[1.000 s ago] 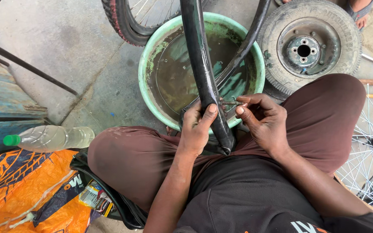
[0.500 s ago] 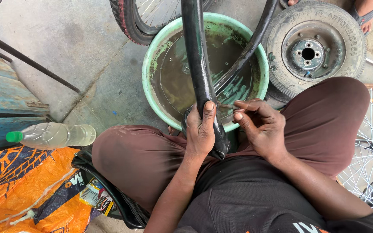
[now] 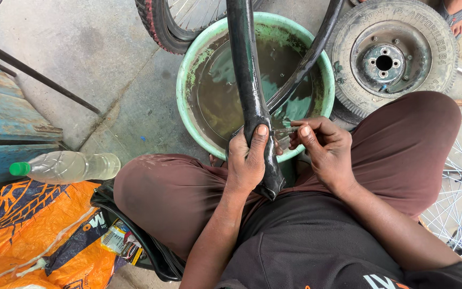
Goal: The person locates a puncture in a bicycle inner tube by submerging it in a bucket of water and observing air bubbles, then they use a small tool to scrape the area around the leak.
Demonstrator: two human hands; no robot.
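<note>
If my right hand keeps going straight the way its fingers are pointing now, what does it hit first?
The right hand points left, pinching a small clear piece. Straight on, it would most likely meet the black inner tube gripped by the left hand, though depth between them is unclear.

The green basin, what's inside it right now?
The green basin holds murky brownish water. A black inner tube, gripped by the left hand, crosses over it, hiding part of the water. The bottom cannot be seen.
</note>
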